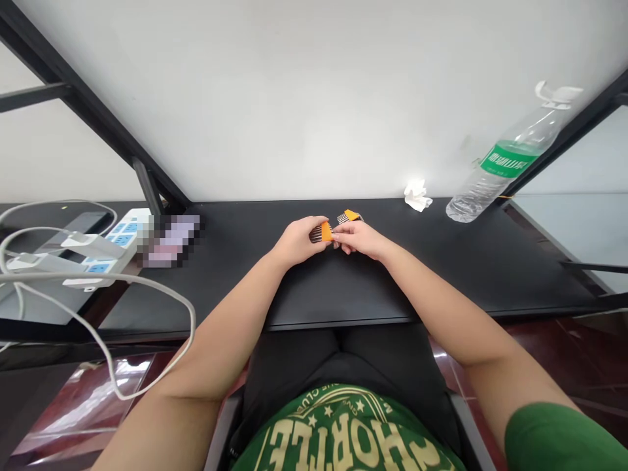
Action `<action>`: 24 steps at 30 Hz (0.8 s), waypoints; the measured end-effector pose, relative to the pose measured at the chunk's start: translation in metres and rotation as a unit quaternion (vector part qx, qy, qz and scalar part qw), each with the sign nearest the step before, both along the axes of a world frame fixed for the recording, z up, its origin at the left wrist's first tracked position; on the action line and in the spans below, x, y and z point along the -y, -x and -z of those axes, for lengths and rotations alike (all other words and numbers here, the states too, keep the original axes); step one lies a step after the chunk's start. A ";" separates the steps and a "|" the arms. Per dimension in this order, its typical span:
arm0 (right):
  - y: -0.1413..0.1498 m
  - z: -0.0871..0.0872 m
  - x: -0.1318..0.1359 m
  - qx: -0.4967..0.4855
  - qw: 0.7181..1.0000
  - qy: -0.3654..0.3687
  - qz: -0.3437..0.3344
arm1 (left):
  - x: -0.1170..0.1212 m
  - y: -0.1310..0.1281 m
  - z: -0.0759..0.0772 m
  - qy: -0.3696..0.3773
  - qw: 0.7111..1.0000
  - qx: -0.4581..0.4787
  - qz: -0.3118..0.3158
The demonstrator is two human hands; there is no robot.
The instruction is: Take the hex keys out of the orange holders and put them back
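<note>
Both my hands meet over the middle of a black table (pixel 490 261). My left hand (pixel 297 241) is closed around a small dark comb-like piece with an orange end (pixel 324 231). My right hand (pixel 360 239) pinches the same orange end from the other side. A second orange and dark toothed piece (pixel 349 216) lies on the table just behind my right hand, apart from the fingers.
A clear plastic water bottle with a green label (pixel 505 162) leans at the right back corner. A crumpled white tissue (pixel 417 195) lies near it. A white power strip (pixel 118 237) with plugs and white cables (pixel 147 288) occupies the left side. Black frame bars stand at both sides.
</note>
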State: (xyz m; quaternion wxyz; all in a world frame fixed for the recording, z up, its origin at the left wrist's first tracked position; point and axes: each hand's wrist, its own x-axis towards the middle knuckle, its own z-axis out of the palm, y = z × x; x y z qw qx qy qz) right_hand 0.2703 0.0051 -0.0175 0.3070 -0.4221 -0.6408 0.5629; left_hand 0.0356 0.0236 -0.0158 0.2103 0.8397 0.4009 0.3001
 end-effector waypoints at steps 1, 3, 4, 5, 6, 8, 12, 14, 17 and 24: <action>-0.001 0.000 0.000 -0.019 0.999 0.028 -0.005 | 0.000 0.000 0.000 -0.006 1.000 -0.011 0.004; -0.003 -0.001 0.000 -0.058 0.995 0.078 -0.014 | 0.000 -0.001 -0.002 -0.011 0.999 -0.029 0.013; -0.004 -0.001 0.000 -0.076 0.992 0.096 -0.016 | 0.000 -0.001 -0.002 -0.015 0.999 -0.033 0.016; -0.004 -0.002 0.000 -0.093 0.989 0.110 -0.019 | 0.000 -0.001 -0.003 -0.021 0.999 -0.035 0.018; -0.005 -0.002 0.000 -0.109 0.986 0.123 -0.020 | 0.001 -0.001 -0.004 -0.027 0.999 -0.035 0.018; -0.005 -0.002 0.000 -0.136 0.981 0.139 -0.024 | 0.001 -0.001 -0.006 -0.034 0.999 -0.035 0.019; -0.005 -0.003 0.002 -0.163 0.975 0.150 -0.031 | 0.003 -0.002 -0.009 -0.024 0.999 -0.016 0.027; -0.006 -0.004 0.003 -0.166 0.973 0.154 -0.035 | 0.004 -0.002 -0.010 -0.013 0.999 0.004 0.034; -0.006 -0.006 0.003 -0.171 0.972 0.154 -0.040 | 0.006 -0.003 -0.010 -0.002 0.999 0.023 0.045; -0.007 -0.005 0.003 -0.185 0.969 0.162 -0.036 | 0.007 -0.002 -0.012 -0.015 0.999 0.011 0.043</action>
